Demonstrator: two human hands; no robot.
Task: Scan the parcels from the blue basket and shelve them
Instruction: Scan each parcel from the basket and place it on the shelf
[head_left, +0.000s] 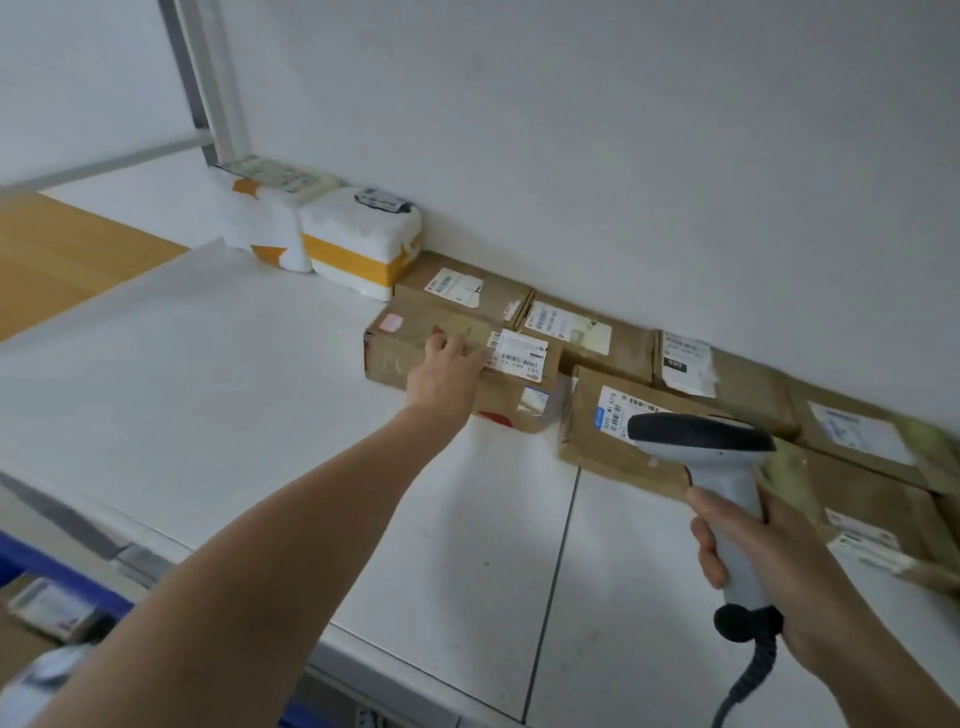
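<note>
A brown cardboard parcel (410, 348) with a white barcode label lies on the white shelf (218, 395). My left hand (447, 369) rests on its top with the fingers laid flat near the label. My right hand (763, 561) grips the handle of a grey and black barcode scanner (701, 441), held above the shelf with its head over another labelled parcel (602, 431). A corner of the blue basket (62, 571) shows at the bottom left, with a parcel (49, 608) inside it.
Several more cardboard boxes line the back wall, such as the box (462, 288) behind the touched parcel. Two white bags with yellow tape (358, 244) stand at the shelf's far corner by a metal upright (208, 78). The scanner's coiled cable (748, 680) hangs down.
</note>
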